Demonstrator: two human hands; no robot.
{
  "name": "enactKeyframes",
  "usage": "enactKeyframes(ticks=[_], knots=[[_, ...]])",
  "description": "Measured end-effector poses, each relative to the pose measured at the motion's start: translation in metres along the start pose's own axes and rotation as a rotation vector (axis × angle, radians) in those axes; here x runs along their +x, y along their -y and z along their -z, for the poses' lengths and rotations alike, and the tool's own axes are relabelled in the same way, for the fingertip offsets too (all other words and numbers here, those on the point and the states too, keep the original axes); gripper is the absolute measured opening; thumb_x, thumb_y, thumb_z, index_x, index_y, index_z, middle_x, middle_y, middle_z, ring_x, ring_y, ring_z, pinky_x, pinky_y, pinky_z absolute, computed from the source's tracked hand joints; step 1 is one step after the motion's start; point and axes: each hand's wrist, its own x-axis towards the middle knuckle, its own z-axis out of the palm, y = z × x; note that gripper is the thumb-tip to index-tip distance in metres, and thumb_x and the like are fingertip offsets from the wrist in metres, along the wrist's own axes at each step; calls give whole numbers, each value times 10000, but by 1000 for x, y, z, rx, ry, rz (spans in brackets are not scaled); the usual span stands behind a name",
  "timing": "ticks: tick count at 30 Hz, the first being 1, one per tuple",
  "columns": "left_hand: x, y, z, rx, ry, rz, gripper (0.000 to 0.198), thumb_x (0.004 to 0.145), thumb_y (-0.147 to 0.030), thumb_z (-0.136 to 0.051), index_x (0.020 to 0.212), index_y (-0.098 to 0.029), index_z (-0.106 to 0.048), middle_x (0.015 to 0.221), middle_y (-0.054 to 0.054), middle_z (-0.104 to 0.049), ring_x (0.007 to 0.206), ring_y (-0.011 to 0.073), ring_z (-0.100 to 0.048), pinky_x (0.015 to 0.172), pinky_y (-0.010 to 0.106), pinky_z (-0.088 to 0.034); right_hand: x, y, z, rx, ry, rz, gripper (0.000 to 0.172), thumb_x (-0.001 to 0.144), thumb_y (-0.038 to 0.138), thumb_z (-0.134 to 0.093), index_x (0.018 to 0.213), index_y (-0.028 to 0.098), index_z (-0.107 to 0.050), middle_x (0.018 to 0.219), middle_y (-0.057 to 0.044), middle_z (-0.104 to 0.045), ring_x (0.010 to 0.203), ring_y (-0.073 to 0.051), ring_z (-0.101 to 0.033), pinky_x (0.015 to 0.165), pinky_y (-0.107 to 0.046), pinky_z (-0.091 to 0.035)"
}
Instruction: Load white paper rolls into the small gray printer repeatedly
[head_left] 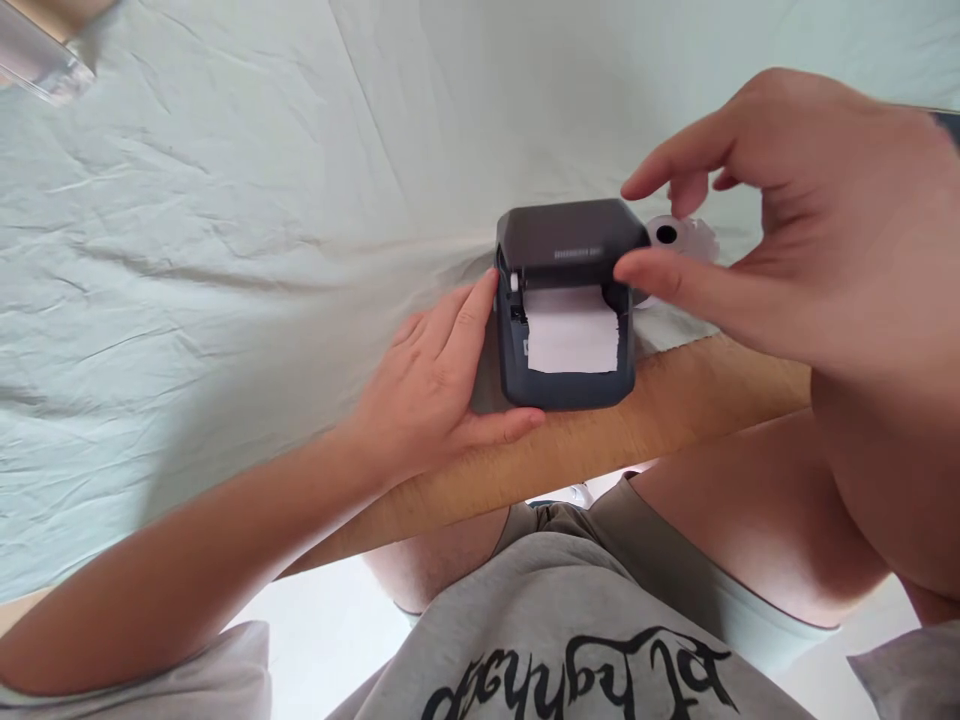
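A small dark portable thermal printer lies at the table's front edge, its lid raised a little. A strip of white paper with a torn edge shows in the gap below the lid. My left hand holds the printer's left side, fingers along it and thumb against the front edge. Over the right side is my right hand, thumb and fingers apart. Its thumb tip overlaps the lid's right edge; whether it touches, I cannot tell. Behind that hand, a white paper roll with a dark core is partly hidden.
A pale green wrinkled cloth covers most of the table. Its bare wooden edge runs along the front, close to my lap. A clear plastic object sits in the far left corner, cut off by the view.
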Motion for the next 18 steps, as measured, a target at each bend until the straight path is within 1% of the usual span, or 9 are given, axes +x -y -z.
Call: enactKeyframes(ticks=[2,3,5,7,9,11,14,16,18], knots=[[0,1,1,21,3,-12,1132,1173,-972,-453,1948,-181,-219,1842,264,-622,1672,467,-679,1312,624,-619,7,14,-1,-41,-51,-74,383,1188,578,-553,1262,323,-830,884,41,-747,888,-127,-735,962,-406,-577],[1,2,0,32,-1,-24,1138,1173,-971,-457,1945,-173,-208,1836,270,-623,1665,467,-683,1298,617,-623,10,19,-2,-62,-63,-108,372,1166,526,-524,1236,316,-822,800,47,-705,776,-109,-668,910,-395,-537],[1,2,0,52,-4,-43,1142,1176,-979,-429,1941,-167,-186,1836,278,-618,1663,468,-686,1273,610,-631,15,26,-4,-109,-57,-156,346,1097,492,-519,1167,293,-794,713,36,-641,663,-106,-557,838,-392,-479],[1,2,-1,54,-6,-49,1135,1175,-992,-383,1941,-179,-184,1842,273,-615,1654,465,-696,1253,611,-639,18,28,-4,-140,-45,-185,299,1043,506,-536,1042,275,-727,683,13,-588,639,-125,-529,797,-397,-453],[0,0,-2,39,-13,-36,1118,1174,-991,-372,1948,-202,-202,1842,254,-622,1638,457,-708,1255,610,-638,21,29,-3,-147,-38,-210,273,1010,512,-560,946,261,-647,663,1,-526,646,-142,-559,780,-398,-457],[0,-2,-3,26,-25,2,1116,1167,-987,-407,1952,-214,-230,1844,241,-625,1631,455,-709,1276,604,-627,22,31,0,-140,-30,-253,252,996,490,-592,915,253,-619,645,2,-483,669,-148,-611,802,-403,-492],[-1,-3,-3,19,-21,38,1152,1144,-1004,-451,1955,-210,-251,1839,239,-629,1630,463,-702,1302,601,-609,23,37,1,-166,-19,-323,194,1000,456,-638,965,268,-670,654,7,-494,720,-161,-663,865,-417,-527],[-1,-2,-3,17,-18,16,1162,1149,-1006,-436,1960,-197,-239,1843,249,-622,1631,465,-699,1299,600,-607,21,41,-2,-241,-14,-295,179,1022,439,-632,1045,292,-731,670,10,-525,728,-168,-643,837,-404,-477],[-2,-2,-3,18,-18,6,1163,1156,-1003,-419,1966,-192,-223,1851,255,-611,1636,467,-693,1293,599,-607,19,40,-8,-340,39,-196,203,1056,415,-600,1095,313,-771,675,10,-559,685,-173,-569,732,-368,-372]])
